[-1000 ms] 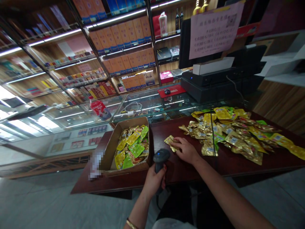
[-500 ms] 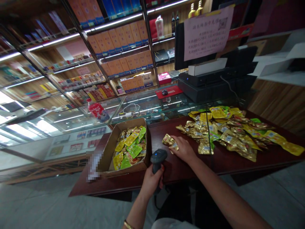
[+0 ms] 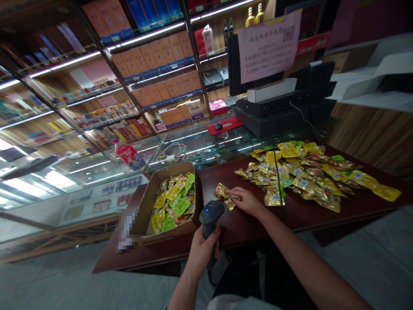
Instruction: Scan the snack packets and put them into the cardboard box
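My left hand [image 3: 202, 249] is wrapped round the grip of a dark barcode scanner [image 3: 211, 211], whose head points away from me over the table edge. Just beyond the scanner, my right hand [image 3: 249, 201] pinches a gold foil snack packet [image 3: 221, 190] low above the tabletop; a second gold piece shows under the fingers, and I cannot tell if it is separate. To the left, a cardboard box [image 3: 199, 193] holds several yellow, green and gold packets [image 3: 177, 204]. A large heap of gold and yellow packets [image 3: 301, 174] lies right of my right hand.
The dark red wooden table [image 3: 213, 174] adjoins a glass counter [image 3: 190, 148]. On the counter are a red-labelled bottle [image 3: 129, 156], a white cable [image 3: 171, 151], a mouse [image 3: 218, 126] and a monitor with a paper sign [image 3: 269, 49]. A black cord [image 3: 278, 172] crosses the heap.
My right hand has shifted slightly and turned the gold packet, now flatter and closer to the scanner head. The scanner stays in my left hand. The whole view has moved a little.
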{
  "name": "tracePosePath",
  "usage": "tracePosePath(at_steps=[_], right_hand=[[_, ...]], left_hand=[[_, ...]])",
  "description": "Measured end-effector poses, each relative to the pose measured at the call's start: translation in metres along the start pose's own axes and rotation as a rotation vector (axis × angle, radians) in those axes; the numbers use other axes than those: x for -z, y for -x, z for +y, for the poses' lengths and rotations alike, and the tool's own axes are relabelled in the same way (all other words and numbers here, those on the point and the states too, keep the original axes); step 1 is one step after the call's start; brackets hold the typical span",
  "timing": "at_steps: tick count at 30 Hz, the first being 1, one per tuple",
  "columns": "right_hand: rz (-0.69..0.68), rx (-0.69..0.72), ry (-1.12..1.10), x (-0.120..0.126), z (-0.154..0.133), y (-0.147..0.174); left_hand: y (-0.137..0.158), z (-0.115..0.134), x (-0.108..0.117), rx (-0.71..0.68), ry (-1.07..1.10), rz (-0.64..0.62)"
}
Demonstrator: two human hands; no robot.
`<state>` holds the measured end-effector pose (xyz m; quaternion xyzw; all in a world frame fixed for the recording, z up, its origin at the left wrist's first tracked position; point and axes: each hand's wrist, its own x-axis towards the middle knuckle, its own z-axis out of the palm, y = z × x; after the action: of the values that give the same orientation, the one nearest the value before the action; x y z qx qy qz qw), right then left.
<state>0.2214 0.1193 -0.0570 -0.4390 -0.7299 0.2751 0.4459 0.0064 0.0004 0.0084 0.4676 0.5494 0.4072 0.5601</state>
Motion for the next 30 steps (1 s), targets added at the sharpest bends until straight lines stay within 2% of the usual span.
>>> tracePosePath(at_steps=[7,15,22,30], right_hand=[[-0.124,0.011,0.024,-0.002,-0.006,0.001],[-0.154,-0.068,-0.01,-0.002,-0.003,0.001],[-0.169,-0.019,0.004,-0.002,0.001,0.0],[-0.173,-0.038,-0.042,-0.002,0.005,0.001]], left_hand=[[0.008,0.013,-0.001,-0.02,-0.118,0.02],[0.005,0.013,-0.002,-0.002,-0.153,0.028],[0.009,0.017,0.002,0.03,-0.194,0.005],[0.011,0.019,0.009,0.058,-0.139,-0.011]])
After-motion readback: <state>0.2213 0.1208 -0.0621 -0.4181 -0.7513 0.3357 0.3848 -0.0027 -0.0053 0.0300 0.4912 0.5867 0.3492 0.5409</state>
